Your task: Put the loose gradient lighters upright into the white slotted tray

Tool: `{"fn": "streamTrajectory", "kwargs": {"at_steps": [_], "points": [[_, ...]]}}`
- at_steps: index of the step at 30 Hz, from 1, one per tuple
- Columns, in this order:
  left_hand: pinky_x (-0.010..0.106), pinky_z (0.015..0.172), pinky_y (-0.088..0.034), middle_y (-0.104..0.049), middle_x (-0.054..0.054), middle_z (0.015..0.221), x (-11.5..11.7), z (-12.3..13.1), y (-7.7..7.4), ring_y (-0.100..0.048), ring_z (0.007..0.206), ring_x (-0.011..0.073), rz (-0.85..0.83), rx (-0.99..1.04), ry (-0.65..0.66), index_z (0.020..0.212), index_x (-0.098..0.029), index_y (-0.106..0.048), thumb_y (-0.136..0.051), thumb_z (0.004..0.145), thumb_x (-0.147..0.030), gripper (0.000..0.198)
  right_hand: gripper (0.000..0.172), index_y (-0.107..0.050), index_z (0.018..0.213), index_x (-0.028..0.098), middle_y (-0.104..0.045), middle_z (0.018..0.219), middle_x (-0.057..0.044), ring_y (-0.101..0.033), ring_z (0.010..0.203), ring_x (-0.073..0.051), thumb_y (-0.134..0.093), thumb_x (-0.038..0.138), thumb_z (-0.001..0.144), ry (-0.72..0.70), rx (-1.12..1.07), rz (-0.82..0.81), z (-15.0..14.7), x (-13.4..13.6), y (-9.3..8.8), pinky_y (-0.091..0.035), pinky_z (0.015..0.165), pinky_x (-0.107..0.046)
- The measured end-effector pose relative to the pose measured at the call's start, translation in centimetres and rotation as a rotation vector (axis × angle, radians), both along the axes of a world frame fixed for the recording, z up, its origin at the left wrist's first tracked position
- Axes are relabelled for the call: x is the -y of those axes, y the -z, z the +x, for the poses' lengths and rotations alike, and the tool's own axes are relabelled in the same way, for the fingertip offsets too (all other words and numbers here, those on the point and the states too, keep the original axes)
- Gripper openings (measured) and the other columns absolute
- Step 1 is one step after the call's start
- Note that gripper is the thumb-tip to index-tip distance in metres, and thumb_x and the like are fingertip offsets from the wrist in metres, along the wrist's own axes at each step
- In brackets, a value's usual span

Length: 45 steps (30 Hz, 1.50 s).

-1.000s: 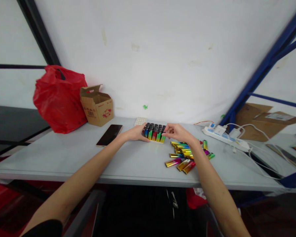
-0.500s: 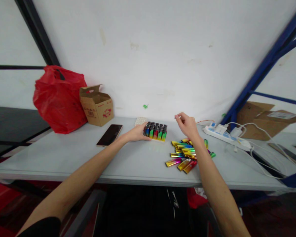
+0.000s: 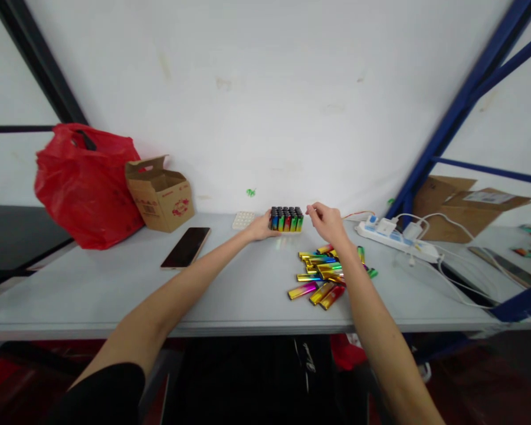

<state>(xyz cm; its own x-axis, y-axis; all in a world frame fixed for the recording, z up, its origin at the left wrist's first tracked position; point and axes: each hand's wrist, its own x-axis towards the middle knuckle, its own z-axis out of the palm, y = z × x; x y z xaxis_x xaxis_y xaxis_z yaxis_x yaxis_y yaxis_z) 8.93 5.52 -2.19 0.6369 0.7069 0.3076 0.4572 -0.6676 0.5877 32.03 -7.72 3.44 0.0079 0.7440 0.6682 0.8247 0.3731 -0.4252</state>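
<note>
Lighter block stands near the wall, hands flanking it.

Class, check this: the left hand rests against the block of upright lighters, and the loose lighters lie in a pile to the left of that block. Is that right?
Not quite. The head view shows the left hand against the block of upright lighters, but the loose lighters lie to its right.

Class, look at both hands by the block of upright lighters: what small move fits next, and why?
Probably the right hand drops to the loose lighters for another, since it hovers apparently empty while the left hand steadies the block of upright lighters.
</note>
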Motion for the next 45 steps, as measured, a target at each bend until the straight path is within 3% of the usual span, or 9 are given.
{"fn": "streamTrajectory", "kwargs": {"at_steps": [7,12,14,17,20,22,29,35,45], "points": [[0.049,0.115,-0.042,-0.055,0.024,0.146,0.4,-2.5,-0.3,-0.054,0.135,0.0411,0.141,-0.11,-0.161,0.153,-0.007,-0.04,-0.083,0.071,-0.059,0.106,0.037,-0.072,0.093,0.02,-0.067,0.066,-0.003,-0.062,0.064,-0.019,-0.044,0.039,0.107,0.079,0.093,-0.067,0.7,0.0,-0.2,-0.039,0.069,-0.029],[0.043,0.107,-0.05,-0.061,0.013,0.128,1.5,-7.1,-1.5,-0.065,0.105,0.0263,0.303,-0.099,-0.198,0.132,-0.016,-0.065,-0.061,0.093,-0.054,0.054,0.029,-0.072,0.117,0.018,-0.079,0.09,-0.007,-0.071,0.087,-0.02,-0.047,0.026,0.106,0.124,0.253,-0.339,1.5,0.0,-0.1,-0.045,0.083,-0.027],[0.043,0.112,-0.045,-0.06,0.014,0.132,1.6,-8.8,-2.1,-0.06,0.118,0.0294,0.369,-0.172,-0.243,0.125,-0.016,-0.068,-0.059,0.095,-0.049,0.045,0.032,-0.071,0.124,0.016,-0.08,0.105,-0.011,-0.072,0.099,-0.021,-0.047,0.02,0.104,0.133,0.298,-0.429,1.9,0.1,0.0,-0.047,0.089,-0.027],[0.05,0.116,-0.038,-0.055,0.02,0.142,2.2,-10.3,-2.1,-0.048,0.136,0.0404,0.337,-0.352,-0.404,0.145,-0.012,-0.055,-0.054,0.099,-0.05,0.06,0.042,-0.069,0.133,0.014,-0.076,0.125,-0.014,-0.07,0.114,-0.022,-0.047,0.008,0.097,0.158,0.338,-0.569,2.4,0.3,0.1,-0.048,0.097,-0.028],[0.053,0.108,-0.042,-0.058,0.024,0.14,3.8,-10.3,-1.2,-0.053,0.132,0.0445,0.134,-0.618,-0.464,0.153,-0.014,-0.047,-0.039,0.103,-0.06,0.068,0.053,-0.067,0.138,0.017,-0.072,0.133,-0.013,-0.069,0.12,-0.025,-0.054,0.003,0.089,0.176,0.381,-0.781,2.8,0.8,0.0,-0.051,0.098,-0.03],[0.053,0.109,-0.041,-0.061,0.027,0.136,5.4,-9.9,-0.8,-0.054,0.132,0.0444,0.201,-0.7,-0.481,0.153,-0.01,-0.044,-0.032,0.105,-0.052,0.065,0.058,-0.066,0.142,0.02,-0.07,0.137,-0.013,-0.069,0.121,-0.027,-0.062,0.007,0.085,0.164,0.411,-0.896,3.1,1.1,-0.1,-0.054,0.097,-0.032],[0.048,0.102,-0.049,-0.066,0.023,0.126,11.5,-10.6,-1.1,-0.064,0.12,0.0386,0.191,-0.642,-0.303,0.136,-0.014,-0.054,-0.034,0.104,-0.049,0.052,0.072,-0.065,0.144,0.027,-0.071,0.137,-0.01,-0.074,0.112,-0.029,-0.077,0.013,0.074,0.09,0.384,-0.978,4.0,1.6,-0.2,-0.059,0.088,-0.035],[0.044,0.112,-0.047,-0.059,0.017,0.14,15.6,-9.8,-1.0,-0.06,0.13,0.0317,0.137,-0.417,-0.055,0.131,-0.02,-0.051,-0.042,0.102,-0.054,0.045,0.043,-0.083,0.113,0.022,-0.08,0.115,-0.01,-0.077,0.1,-0.028,-0.079,0.011,0.071,0.166,0.362,-0.942,3.4,1.1,0.3,-0.058,0.081,-0.032],[0.049,0.116,-0.044,-0.062,0.017,0.138,9.6,-2.7,0.1,-0.058,0.132,0.0326,0.271,-0.308,0.163,0.123,-0.02,-0.055,-0.046,0.104,-0.052,0.038,0.039,-0.079,0.119,0.023,-0.077,0.122,-0.012,-0.074,0.108,-0.028,-0.081,0.023,0.08,0.255,0.356,-0.87,2.9,0.5,0.7,-0.055,0.087,-0.032]]}}
